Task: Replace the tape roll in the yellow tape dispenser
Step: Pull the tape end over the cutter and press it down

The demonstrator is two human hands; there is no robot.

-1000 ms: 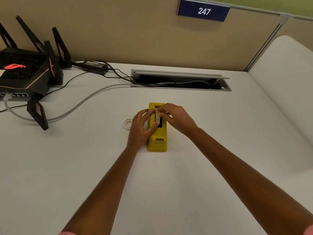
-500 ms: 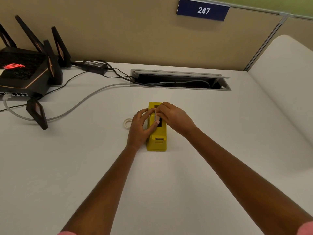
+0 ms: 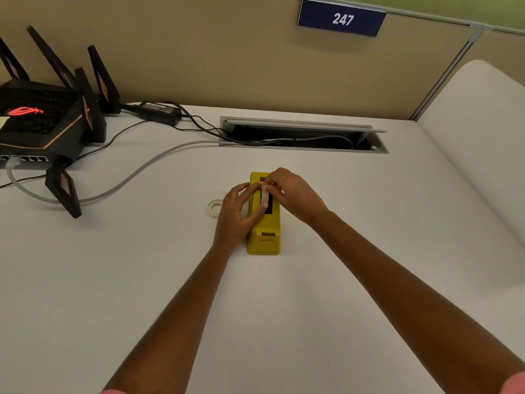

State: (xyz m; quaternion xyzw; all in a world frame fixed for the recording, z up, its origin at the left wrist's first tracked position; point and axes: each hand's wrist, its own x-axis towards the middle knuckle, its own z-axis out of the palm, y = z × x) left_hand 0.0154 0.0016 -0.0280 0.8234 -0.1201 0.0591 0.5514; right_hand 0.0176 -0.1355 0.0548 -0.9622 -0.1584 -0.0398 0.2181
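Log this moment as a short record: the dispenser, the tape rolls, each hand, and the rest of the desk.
yellow tape dispenser: upright on the white desk, near end towards the camera
tape roll: edge-on at the dispenser's top opening
left hand: beside the dispenser's left side, thumb tip on the roll's near edge
right hand: pinches the roll's far edge
white ring: flat on the desk, left of the left hand
rest: black router, power adapter, cable hatch, sign 247
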